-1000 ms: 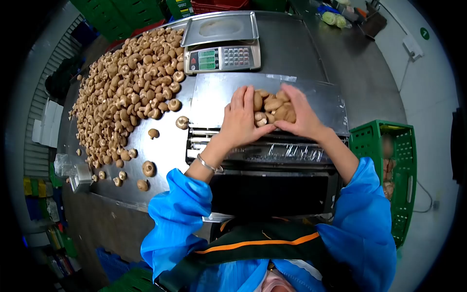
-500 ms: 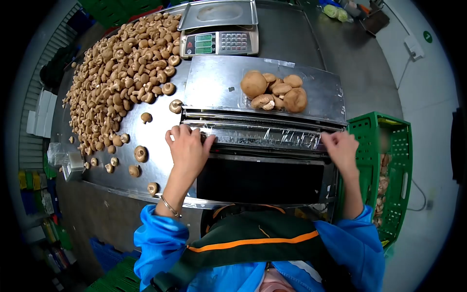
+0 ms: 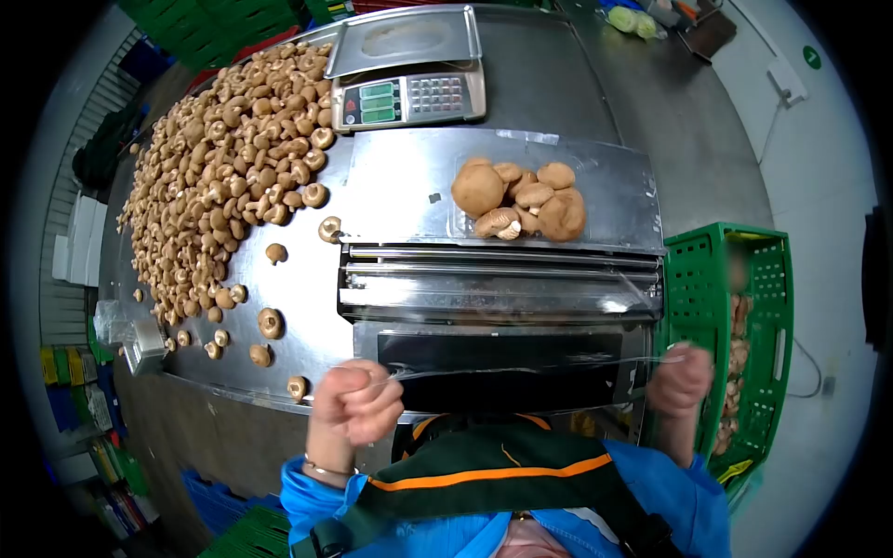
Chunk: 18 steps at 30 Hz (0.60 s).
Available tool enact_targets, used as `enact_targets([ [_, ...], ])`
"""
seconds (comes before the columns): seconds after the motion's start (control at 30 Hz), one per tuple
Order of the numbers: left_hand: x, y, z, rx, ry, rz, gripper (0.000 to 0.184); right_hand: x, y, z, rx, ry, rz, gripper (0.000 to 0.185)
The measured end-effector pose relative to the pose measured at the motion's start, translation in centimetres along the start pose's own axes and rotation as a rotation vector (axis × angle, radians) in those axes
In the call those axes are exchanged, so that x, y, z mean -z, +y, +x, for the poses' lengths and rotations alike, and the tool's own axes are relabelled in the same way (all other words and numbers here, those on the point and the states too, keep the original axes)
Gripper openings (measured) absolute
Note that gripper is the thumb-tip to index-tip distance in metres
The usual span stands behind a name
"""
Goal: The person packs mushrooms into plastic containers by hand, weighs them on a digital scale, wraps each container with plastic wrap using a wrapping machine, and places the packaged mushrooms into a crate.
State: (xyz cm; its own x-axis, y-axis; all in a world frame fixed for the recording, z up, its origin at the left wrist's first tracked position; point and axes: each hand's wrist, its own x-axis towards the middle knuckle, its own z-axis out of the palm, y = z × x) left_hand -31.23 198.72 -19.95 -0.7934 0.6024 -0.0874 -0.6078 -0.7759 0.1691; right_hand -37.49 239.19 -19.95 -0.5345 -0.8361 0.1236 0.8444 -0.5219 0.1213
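Clear plastic wrap [image 3: 595,359] stretches as a thin sheet between my two raised hands. My left hand [image 3: 358,402] is closed in a fist on its left end, in front of the wrapping machine's near edge. My right hand [image 3: 682,379], slightly blurred, is closed on the right end beside the green crate. Beyond the wrap lies the wrapping machine [image 3: 493,296] with metal rollers and a black plate [image 3: 493,346]. On its upper metal surface, a clear tray holds several large brown mushrooms [image 3: 535,197].
A big heap of mushrooms [image 3: 223,158] covers the left of the steel table, with loose ones nearer. A digital scale [image 3: 409,98] stands at the back. The green crate [image 3: 693,288] at right holds mushrooms. Clear plastic trays [image 3: 144,346] sit at the left edge.
Both hands have moved from the roller area toward my body, drawing the plastic wrap with them. The fingers have closed into fists. The view has tilted slightly.
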Motion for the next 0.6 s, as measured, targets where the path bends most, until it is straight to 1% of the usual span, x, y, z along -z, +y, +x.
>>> enact_targets([
  [0.03, -2.5, 0.7, 1.9, -0.176, -0.152, 0.088, 0.033, -0.9, -1.3, 0.8, -0.006, -0.228, -0.036, 0.021],
  [0.07, -3.5, 3.0, 4.6, -0.341, -0.179, 0.118, 0.034, -2.1, -3.8, 1.6, 0.120, -0.288, -0.155, 0.015],
  [0.1, -4.5, 5.2, 7.2, -0.508, -0.200, 0.144, 0.037, -3.4, -6.7, 4.0, 0.278, -0.280, -0.281, 0.013],
  [0.13, -5.0, 8.0, 10.2, -0.659, -0.102, 0.117, 0.040, -4.7, -9.0, 7.6, 0.493, -0.184, -0.441, 0.012],
  [0.17, -4.8, 10.6, 14.1, -0.717, -0.148, 0.396, 0.036, -5.5, -11.0, 12.0, 0.662, -0.068, -0.590, 0.013],
  [0.2, -4.7, 13.2, 18.1, -0.799, -0.185, 0.662, 0.036, -5.4, -13.0, 16.0, 0.786, 0.041, -0.724, 0.015],
  [0.23, -1.9, 13.8, 21.8, -0.948, -0.011, 0.951, 0.036, -4.0, -14.9, 19.2, 0.869, 0.143, -0.881, 0.018],
  [0.27, 1.9, 14.5, 23.8, -0.905, 0.486, 1.690, 0.034, 0.0, -18.3, 21.1, 0.877, 0.118, -1.148, 0.020],
  [0.3, 3.6, 13.9, 25.0, -0.779, 0.434, 1.726, 0.037, 1.8, -16.6, 22.5, 0.902, 0.625, -1.842, 0.019],
  [0.33, 5.3, 13.2, 26.3, -0.652, 0.382, 1.761, 0.039, 4.8, -17.0, 22.7, 0.676, 0.660, -2.140, 0.020],
  [0.37, 5.5, 12.6, 26.2, -0.364, 0.402, 1.708, 0.043, 6.2, -17.2, 22.8, 0.100, 0.659, -2.544, 0.021],
  [0.4, 8.4, 12.1, 26.4, -0.499, 0.254, 1.670, 0.043, 8.0, -17.5, 22.3, 0.192, 0.690, -2.206, 0.026],
  [0.47, 7.3, 12.1, 25.5, -0.298, 0.257, 1.613, 0.042, 5.6, -15.6, 21.4, 0.047, 0.732, -1.985, 0.032],
  [0.53, 4.9, 11.9, 23.1, -0.043, 0.193, 1.435, 0.036, 3.7, -14.4, 20.0, -0.042, 0.733, -1.775, 0.035],
  [0.57, 4.0, 11.9, 22.1, 0.083, 0.190, 1.358, 0.041, 3.4, -13.9, 19.0, -0.048, 0.732, -1.651, 0.040],
  [0.6, 4.0, 12.0, 21.4, 0.112, 0.193, 1.292, 0.044, 3.4, -13.2, 18.3, -0.057, 0.781, -1.539, 0.042],
])
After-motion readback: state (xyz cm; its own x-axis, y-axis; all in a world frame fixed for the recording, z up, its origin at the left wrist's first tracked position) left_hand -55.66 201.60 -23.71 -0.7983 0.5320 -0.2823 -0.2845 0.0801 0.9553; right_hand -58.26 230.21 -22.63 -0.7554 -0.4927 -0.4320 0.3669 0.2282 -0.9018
